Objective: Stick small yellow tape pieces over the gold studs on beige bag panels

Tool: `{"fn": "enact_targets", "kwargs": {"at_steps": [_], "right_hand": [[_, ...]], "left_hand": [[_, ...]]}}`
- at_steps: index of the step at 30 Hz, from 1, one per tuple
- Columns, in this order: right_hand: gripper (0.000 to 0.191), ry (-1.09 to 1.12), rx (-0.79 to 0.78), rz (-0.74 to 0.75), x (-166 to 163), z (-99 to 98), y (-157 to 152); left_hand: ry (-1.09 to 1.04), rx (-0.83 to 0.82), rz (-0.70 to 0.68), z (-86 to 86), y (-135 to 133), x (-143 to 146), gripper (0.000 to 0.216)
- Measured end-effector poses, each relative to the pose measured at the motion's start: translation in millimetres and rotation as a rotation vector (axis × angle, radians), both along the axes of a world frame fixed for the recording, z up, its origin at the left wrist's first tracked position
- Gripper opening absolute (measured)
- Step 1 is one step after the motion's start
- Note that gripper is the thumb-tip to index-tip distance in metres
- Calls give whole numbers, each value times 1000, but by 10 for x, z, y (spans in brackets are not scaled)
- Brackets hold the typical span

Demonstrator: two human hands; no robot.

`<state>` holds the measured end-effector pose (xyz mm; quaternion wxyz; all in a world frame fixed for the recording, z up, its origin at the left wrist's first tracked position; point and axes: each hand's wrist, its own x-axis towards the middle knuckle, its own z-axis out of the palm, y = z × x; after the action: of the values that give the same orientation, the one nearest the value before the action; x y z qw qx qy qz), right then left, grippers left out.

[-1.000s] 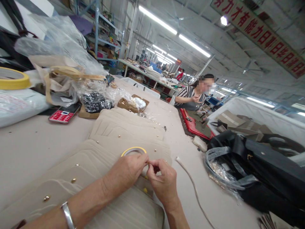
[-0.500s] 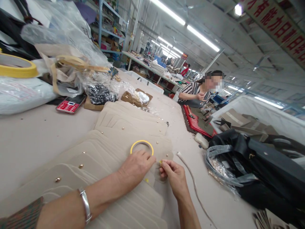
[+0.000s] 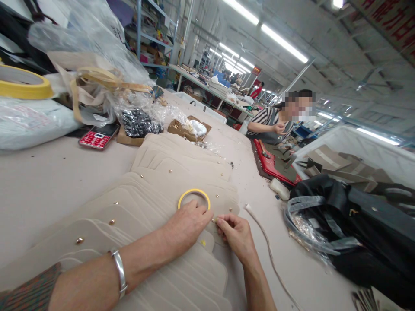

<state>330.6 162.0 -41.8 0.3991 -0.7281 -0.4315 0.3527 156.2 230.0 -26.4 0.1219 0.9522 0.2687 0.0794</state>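
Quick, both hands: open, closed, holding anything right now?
Left hand: fingers curled, pressing on the beige panel beside the yellow tape roll.
Right hand: pinched shut on something small at the panel; what it is cannot be told.

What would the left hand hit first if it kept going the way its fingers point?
Most likely the yellow tape roll: the left hand points up and away across the beige panels, and its fingertips already sit at the roll's near rim. Whether they touch is unclear.

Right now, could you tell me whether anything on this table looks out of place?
Small dark bits lie scattered on the table beyond the fanned beige panels, and a loose cord trails off beside the right hand.
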Motion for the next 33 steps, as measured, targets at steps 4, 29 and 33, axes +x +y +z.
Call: {"fn": "enact_targets", "kwargs": {"at_steps": [4, 29, 33], "right_hand": [[24, -94, -13, 41, -36, 27, 6], [22, -667, 251, 116, -148, -106, -170], [22, -759, 251, 83, -213, -110, -74]], "left_hand": [[2, -15, -16, 32, 0, -5, 18], [-82, -61, -38, -42, 31, -40, 18], [-87, -68, -43, -25, 18, -36, 20]]}}
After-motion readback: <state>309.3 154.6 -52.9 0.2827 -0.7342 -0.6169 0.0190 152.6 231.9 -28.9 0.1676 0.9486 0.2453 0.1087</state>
